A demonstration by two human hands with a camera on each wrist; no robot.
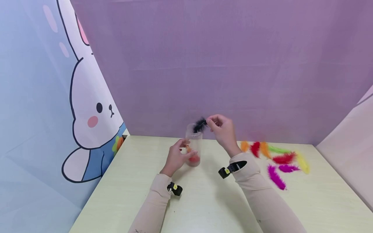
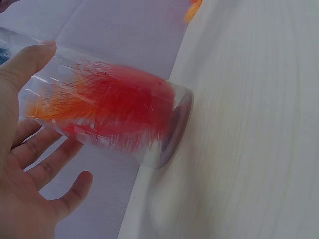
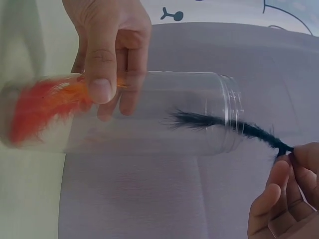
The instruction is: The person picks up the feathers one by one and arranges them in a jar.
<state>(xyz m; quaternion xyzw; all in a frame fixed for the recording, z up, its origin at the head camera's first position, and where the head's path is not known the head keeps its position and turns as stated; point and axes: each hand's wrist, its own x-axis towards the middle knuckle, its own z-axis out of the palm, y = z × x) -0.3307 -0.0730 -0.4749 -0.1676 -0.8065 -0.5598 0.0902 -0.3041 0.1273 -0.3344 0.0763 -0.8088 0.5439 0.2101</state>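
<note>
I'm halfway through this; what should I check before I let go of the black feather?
1. Black feather pinched in the right grip: ok.
2. Clear jar upright: ok.
3. Left grip holding the jar's side: ok.
4. Feather's free end past the jar mouth: ok, seen through the wall in the right wrist view.
5. Whole feather inside: not ok, the pinched end is outside.
6. Count of red and orange feathers in the jar: cannot tell, they overlap.

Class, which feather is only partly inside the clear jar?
The dark feather pinched by the right hand: one end inside the jar, the other outside. Red and orange feathers sit wholly inside; the remaining feathers lie on the table.
</note>
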